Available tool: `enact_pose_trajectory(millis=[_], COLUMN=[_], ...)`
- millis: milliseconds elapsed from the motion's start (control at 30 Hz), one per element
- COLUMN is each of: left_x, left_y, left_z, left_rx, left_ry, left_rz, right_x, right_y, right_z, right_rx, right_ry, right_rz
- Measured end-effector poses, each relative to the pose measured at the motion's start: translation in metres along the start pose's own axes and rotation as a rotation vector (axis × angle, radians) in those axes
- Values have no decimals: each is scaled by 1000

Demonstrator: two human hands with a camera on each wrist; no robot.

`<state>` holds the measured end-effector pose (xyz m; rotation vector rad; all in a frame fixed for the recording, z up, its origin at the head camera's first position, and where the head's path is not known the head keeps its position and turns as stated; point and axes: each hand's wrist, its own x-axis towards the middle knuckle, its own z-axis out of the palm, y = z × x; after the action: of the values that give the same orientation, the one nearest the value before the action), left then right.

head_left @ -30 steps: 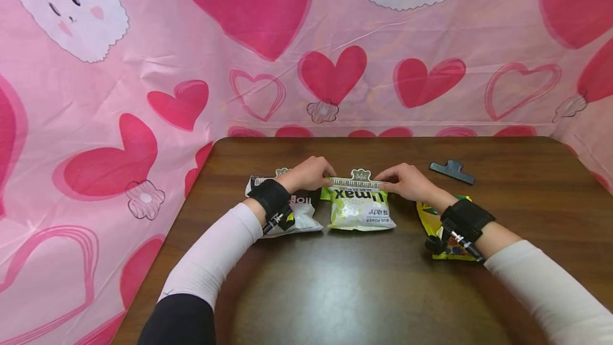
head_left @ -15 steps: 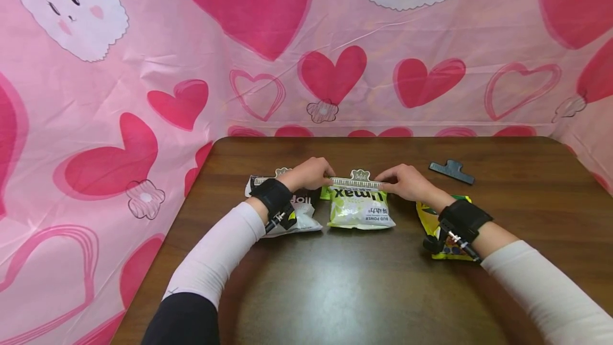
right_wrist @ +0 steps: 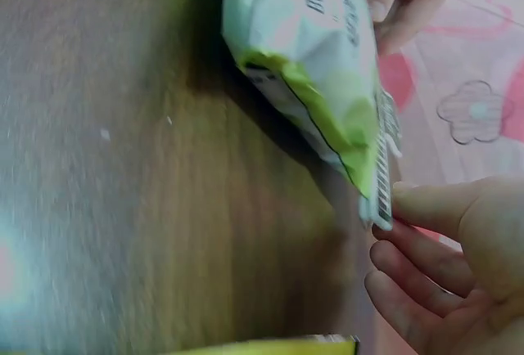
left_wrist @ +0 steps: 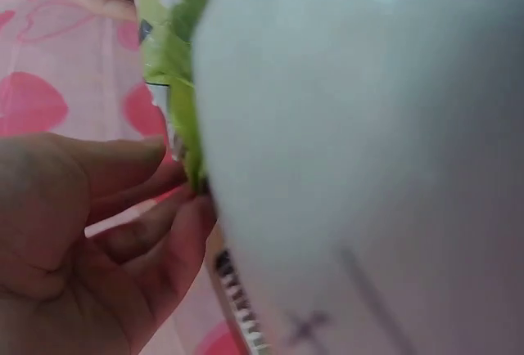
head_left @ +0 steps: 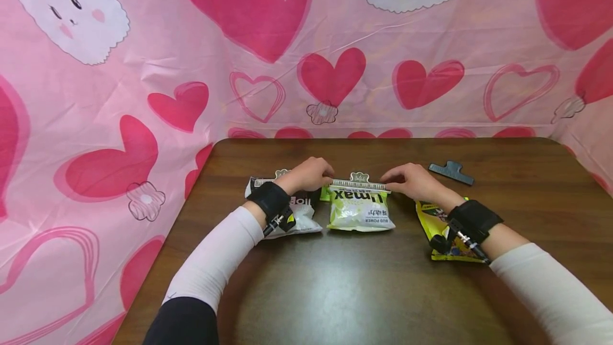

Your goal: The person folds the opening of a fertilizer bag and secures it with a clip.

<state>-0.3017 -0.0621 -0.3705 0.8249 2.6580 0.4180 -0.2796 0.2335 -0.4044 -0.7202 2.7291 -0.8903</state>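
A white and lime-green snack bag (head_left: pixel 360 209) lies mid-table, its printing upside down to me. Across its far edge sits a long clear bag clip (head_left: pixel 361 184) with a flower-shaped grip. My left hand (head_left: pixel 308 173) pinches the clip's left end at the bag's green corner, which shows in the left wrist view. At the clip's right end, my right hand (head_left: pixel 413 181) holds the tip between thumb and fingers, seen close up in the right wrist view. Under my left wrist, partly hidden, is a black and white bag (head_left: pixel 299 220) with a similar clip (head_left: pixel 265 180).
A yellow snack bag (head_left: pixel 433 222) lies partly beneath my right wrist. Behind it, a dark bag clip (head_left: pixel 452 172) rests on the brown wooden table (head_left: pixel 335 292). Pink heart-patterned cloth (head_left: pixel 268 105) hangs along the back and left sides.
My right hand has slid slightly to the right, towards the very tip of the clip. The clip's right end sits a little lower. The left hand has barely moved.
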Motion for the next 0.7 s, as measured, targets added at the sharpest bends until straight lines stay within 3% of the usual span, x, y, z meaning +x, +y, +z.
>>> enact_pose_trajectory(millis=[133,233,433,700], left_x=[0,2,5,14], left_y=[8,20,59,114], left_z=[-2,-2,5,35], left_rx=[-8,-27,-56,-118], left_ry=[98,135,122,73], left_rz=[-11,13,107,186], right_x=[-12,-23,-54,-90], right_y=[5,9,21,50], right_z=[-12,-23,-41,-54], right_rx=[5,-10,-60,-107], right_ry=[23,41,60,82], right_rz=[13,43,110,205])
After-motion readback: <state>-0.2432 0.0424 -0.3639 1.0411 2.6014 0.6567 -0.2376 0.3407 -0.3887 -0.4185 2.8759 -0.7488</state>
